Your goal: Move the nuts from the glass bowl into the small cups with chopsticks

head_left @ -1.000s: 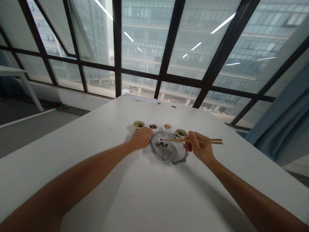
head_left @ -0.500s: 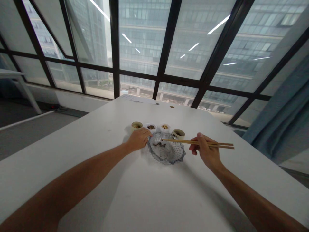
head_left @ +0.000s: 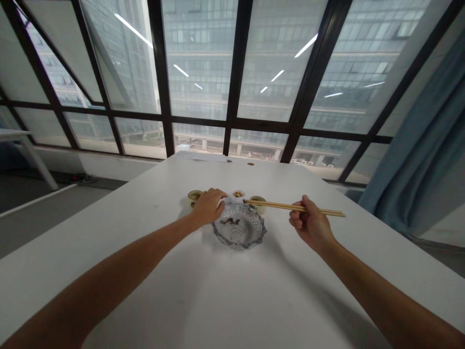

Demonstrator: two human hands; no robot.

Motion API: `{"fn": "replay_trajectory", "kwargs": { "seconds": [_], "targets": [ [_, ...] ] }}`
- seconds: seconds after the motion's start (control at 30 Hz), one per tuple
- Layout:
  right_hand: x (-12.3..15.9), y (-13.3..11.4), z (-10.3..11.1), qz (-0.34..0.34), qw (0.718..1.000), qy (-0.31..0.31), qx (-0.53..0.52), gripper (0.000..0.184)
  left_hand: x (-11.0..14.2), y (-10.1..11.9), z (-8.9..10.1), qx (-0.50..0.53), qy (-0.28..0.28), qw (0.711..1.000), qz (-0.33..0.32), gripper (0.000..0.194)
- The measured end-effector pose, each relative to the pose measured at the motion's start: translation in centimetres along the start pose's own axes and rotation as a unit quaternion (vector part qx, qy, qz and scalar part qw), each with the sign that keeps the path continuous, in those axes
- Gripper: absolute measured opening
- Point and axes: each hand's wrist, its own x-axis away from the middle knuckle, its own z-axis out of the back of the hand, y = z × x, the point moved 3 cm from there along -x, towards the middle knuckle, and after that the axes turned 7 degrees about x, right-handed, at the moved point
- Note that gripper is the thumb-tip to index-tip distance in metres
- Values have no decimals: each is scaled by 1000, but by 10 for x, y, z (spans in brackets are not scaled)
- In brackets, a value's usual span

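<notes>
My right hand grips a pair of chopsticks, pointing left. A tiny dark bit shows at their tips, just above the back rim of a clear glass bowl. Several dark pieces lie in the bowl. My left hand is closed at the bowl's back left, its fingers over a small white dish mostly hidden beneath them. Beside it stands a white dish with yellowish pieces. A pale cup sits left of my left hand, and another cup is behind the chopsticks.
Everything stands on a white table. Papers lie at its far edge, before dark-framed windows. A blue curtain hangs on the right, and another white table stands at the far left.
The chopstick tips have risen from inside the bowl to its back rim, near the right cup. My left hand has shifted from the bowl's rim onto the white dish of dark bits. The view has turned slightly.
</notes>
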Motion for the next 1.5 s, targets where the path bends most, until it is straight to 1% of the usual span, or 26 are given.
{"fn": "replay_trajectory", "kwargs": {
  "seconds": [0.07, 0.13, 0.2, 0.27, 0.33, 0.43, 0.53, 0.63, 0.7, 0.77, 0.83, 0.9, 1.03, 1.1, 1.17, 1.3, 1.4, 1.47, 1.5],
  "targets": [
    [-1, -7, 8, 89, 992, 30, 86, 54, -16, 11, -7, -5, -26, 999, 29, 29],
    [1, -13, 16, 185, 960, 56, 200, 57, -33, 24, -17, -2, -58, 997, 50, 38],
    [3, -15, 22, 242, 922, 57, 297, 60, -49, 38, -30, 3, -92, 994, 57, 51],
    [2, -14, 26, 260, 899, 42, 351, 63, -64, 49, -45, -1, -127, 990, 60, 64],
    [0, -11, 28, 268, 886, 29, 378, 63, -76, 56, -60, -13, -155, 985, 73, 72],
    [-3, -6, 29, 279, 870, 14, 406, 62, -88, 58, -80, -25, -187, 976, 107, 78],
    [-6, -2, 31, 287, 858, 13, 427, 62, -94, 56, -90, -19, -191, 973, 129, 81],
    [-7, 3, 34, 299, 838, 18, 456, 61, -94, 57, -91, -7, -168, 979, 112, 85],
    [-8, 7, 33, 306, 821, -8, 482, 60, -93, 60, -89, -8, -154, 984, 93, 85],
    [-8, 10, 32, 309, 806, -44, 502, 60, -92, 63, -87, -9, -144, 986, 81, 81],
    [-9, 11, 31, 311, 799, -55, 511, 60, -92, 64, -87, -8, -141, 987, 79, 77],
    [-9, 10, 31, 309, 803, -39, 508, 61, -92, 63, -88, -6, -145, 986, 86, 75],
    [-12, 6, 31, 281, 828, -5, 486, 61, -94, 53, -90, -4, -151, 983, 107, 73],
    [-12, 4, 30, 273, 833, -2, 482, 61, -95, 49, -92, -6, -156, 981, 113, 72],
    [-11, 1, 28, 275, 830, -9, 485, 61, -96, 45, -93, -8, -162, 980, 116, 72],
    [-6, -5, 20, 294, 813, -37, 501, 60, -96, 43, -94, -2, -172, 980, 103, 70],
    [-3, -6, 16, 307, 802, -39, 511, 61, -94, 41, -86, 8, -170, 982, 78, 65],
    [-2, -5, 15, 304, 805, -33, 508, 62, -89, 34, -72, 21, -142, 988, 58, 54],
    [-1, -5, 15, 299, 812, -26, 500, 62, -84, 29, -63, 30, -118, 991, 46, 46]
  ]
}}
